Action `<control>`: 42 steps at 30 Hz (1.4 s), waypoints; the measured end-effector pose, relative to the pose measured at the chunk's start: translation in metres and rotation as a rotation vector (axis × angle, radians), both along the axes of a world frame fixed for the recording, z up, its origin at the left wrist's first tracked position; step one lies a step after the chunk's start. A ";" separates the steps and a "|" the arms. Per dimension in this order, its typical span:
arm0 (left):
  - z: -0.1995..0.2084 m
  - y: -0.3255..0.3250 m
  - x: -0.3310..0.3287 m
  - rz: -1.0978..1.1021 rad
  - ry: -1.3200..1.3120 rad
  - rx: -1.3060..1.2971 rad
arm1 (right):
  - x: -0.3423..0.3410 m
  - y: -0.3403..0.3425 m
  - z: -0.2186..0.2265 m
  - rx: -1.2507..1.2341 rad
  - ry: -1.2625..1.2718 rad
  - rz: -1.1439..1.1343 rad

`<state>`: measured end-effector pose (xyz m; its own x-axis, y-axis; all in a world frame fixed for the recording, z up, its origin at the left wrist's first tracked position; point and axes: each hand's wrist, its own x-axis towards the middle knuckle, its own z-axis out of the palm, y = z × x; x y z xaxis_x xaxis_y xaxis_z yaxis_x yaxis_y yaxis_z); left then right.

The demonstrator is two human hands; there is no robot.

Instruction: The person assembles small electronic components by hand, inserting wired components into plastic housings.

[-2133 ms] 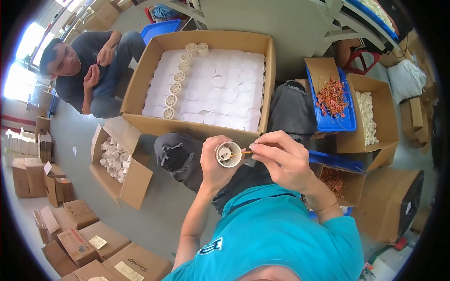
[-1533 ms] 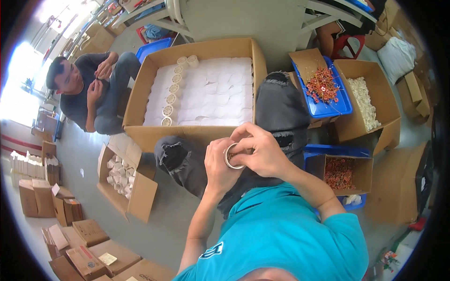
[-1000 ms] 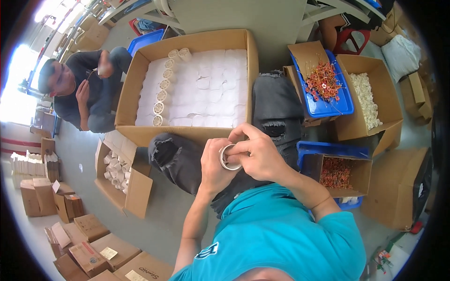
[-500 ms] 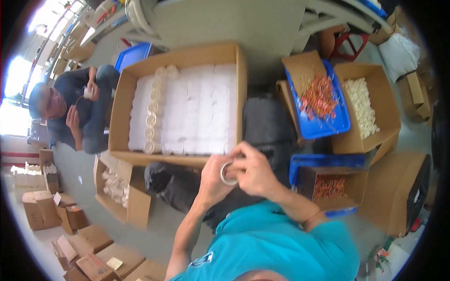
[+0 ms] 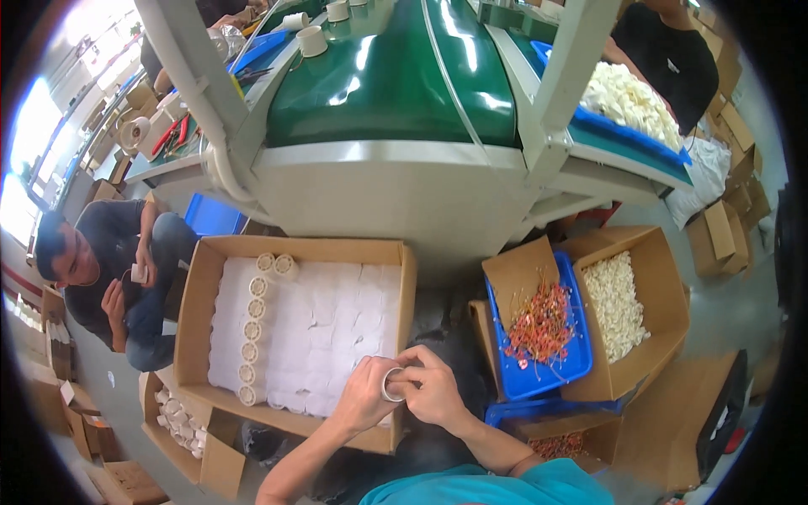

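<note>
My left hand [image 5: 364,396] is wrapped round a small white round plastic cup [image 5: 386,392], its open end turned toward my right hand [image 5: 433,391]. The right hand's fingers are pinched together at the cup's mouth and reach inside. Whatever they hold, if anything, is hidden. Both hands are over the near right corner of a large carton [image 5: 295,246]. White paper-like material lines that carton, and a column of similar white cups [image 5: 251,331] stands on it along the left side.
To the right, a blue tray [image 5: 539,380] holds red-orange wired parts [image 5: 543,324], beside a carton of small white pieces [image 5: 619,303]. A co-worker [image 5: 118,269] sits at the left, near a carton of white cups [image 5: 181,425]. Ahead is a green conveyor [image 5: 387,84] on a frame.
My view has tipped upward, bringing the conveyor and its frame into sight. Both hands stay together at the cup, with the right fingers still at its mouth.
</note>
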<state>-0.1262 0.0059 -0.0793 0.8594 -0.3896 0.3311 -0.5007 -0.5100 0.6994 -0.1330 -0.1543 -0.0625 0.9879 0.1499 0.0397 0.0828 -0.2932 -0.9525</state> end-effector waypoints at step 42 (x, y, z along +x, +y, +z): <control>-0.006 0.071 0.101 0.676 -0.501 0.256 | -0.064 -0.256 -0.137 -0.801 0.011 -0.494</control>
